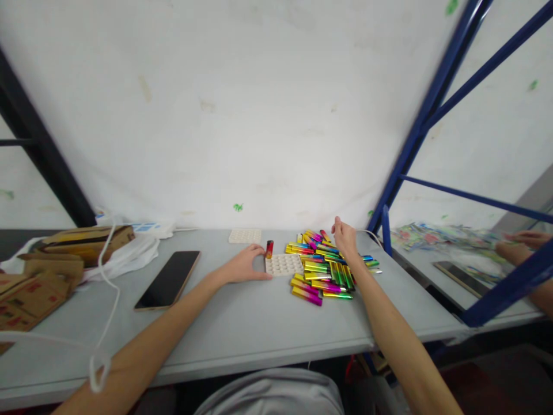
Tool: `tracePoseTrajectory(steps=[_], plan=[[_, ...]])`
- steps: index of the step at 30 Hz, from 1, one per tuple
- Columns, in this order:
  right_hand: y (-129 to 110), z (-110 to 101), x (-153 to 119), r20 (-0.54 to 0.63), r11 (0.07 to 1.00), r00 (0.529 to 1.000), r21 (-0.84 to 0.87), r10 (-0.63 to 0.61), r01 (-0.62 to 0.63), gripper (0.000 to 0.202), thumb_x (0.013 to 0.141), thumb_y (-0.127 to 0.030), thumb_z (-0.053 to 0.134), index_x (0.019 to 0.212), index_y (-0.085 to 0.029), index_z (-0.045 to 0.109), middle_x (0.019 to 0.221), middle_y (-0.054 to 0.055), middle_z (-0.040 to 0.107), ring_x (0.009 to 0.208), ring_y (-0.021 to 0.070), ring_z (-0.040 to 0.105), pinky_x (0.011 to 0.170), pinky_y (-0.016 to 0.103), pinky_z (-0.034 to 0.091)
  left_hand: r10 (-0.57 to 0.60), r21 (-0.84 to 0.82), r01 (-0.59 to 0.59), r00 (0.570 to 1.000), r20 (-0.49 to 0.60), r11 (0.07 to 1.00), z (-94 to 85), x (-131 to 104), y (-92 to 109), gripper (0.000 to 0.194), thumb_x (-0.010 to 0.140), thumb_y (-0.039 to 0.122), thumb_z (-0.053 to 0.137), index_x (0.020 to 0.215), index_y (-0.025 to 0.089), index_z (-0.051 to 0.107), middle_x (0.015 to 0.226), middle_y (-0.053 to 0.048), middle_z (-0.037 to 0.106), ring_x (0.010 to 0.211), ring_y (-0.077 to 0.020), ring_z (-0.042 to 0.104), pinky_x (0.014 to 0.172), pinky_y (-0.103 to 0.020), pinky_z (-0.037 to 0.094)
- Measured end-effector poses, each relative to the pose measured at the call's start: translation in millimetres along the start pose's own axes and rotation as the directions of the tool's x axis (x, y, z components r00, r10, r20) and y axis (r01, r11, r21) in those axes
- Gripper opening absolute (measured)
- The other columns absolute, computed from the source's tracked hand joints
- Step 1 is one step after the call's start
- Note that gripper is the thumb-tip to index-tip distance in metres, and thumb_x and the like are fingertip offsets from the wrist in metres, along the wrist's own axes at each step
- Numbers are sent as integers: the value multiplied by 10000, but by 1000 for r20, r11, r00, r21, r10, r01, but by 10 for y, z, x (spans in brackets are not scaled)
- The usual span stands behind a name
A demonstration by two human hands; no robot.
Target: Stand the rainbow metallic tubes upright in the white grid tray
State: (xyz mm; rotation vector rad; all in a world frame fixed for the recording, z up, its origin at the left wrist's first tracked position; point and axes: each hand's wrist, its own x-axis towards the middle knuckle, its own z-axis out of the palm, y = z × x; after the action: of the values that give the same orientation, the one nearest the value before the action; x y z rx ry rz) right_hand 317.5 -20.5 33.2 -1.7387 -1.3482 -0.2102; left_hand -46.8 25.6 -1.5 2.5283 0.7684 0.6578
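Note:
My left hand point(243, 266) is at the left end of a white tray with rows of round holes point(285, 265). Its thumb and fingers are spread apart, at the tray's front and back left corners. A red and dark shiny piece, like a lighter point(269, 249), stands upright at the tray's back left corner, close to my fingertips. To the right lies a heap of slim shiny lighter-like pieces point(319, 285) in yellow, green, pink and blue. Over the heap's back right part, my right hand point(345, 237) is closed with the thumb up; whatever its fingers hold is hidden.
A second white tray point(245, 236) lies by the wall. On the left are a black phone point(168, 280), torn cardboard boxes point(38, 288), a white bag point(129, 259) and a white cable point(106, 253). A blue metal frame point(400, 155) rises at the right; beyond it is another person's hand point(514, 253).

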Motion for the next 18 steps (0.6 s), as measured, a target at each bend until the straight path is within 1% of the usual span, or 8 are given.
tracePoseTrajectory(steps=[5, 12, 15, 18], plan=[[-11, 51, -19, 21, 1000, 1000, -2, 6, -6, 805, 970, -752, 24, 581, -251, 520, 598, 112, 639, 683, 261, 641, 711, 350, 427, 15, 9, -15, 1000, -8, 1000, -2, 0, 9, 624, 683, 591, 841, 1132, 191, 675, 1272, -132, 660, 1191, -321, 627, 1095, -417, 466], [-54, 129, -91, 65, 998, 998, 59, -18, 14, 768, 980, -749, 64, 566, -255, 481, 561, 83, 590, 624, 235, 591, 673, 337, 379, 10, 11, -10, 1000, -5, 1000, 8, 1, -4, 677, 674, 636, 831, 1160, 194, 667, 1275, -129, 653, 1205, -336, 620, 1101, -433, 470], [-76, 155, -105, 96, 997, 993, 38, -75, 72, 721, 1005, -711, 93, 582, -255, 457, 567, 65, 572, 604, 218, 556, 652, 330, 356, 1, 22, -1, 1000, 6, 1000, 3, -1, 5, 675, 689, 638, 823, 1165, 188, 660, 1286, -135, 644, 1218, -335, 611, 1111, -429, 462], [-120, 188, -119, 114, 989, 983, 37, -145, 142, 655, 1035, -652, 134, 646, -249, 473, 597, 44, 569, 620, 206, 539, 654, 316, 355, -13, 28, 12, 1000, 21, 1000, -1, 0, 12, 696, 690, 636, 821, 1180, 172, 654, 1290, -150, 638, 1212, -333, 611, 1110, -432, 460]])
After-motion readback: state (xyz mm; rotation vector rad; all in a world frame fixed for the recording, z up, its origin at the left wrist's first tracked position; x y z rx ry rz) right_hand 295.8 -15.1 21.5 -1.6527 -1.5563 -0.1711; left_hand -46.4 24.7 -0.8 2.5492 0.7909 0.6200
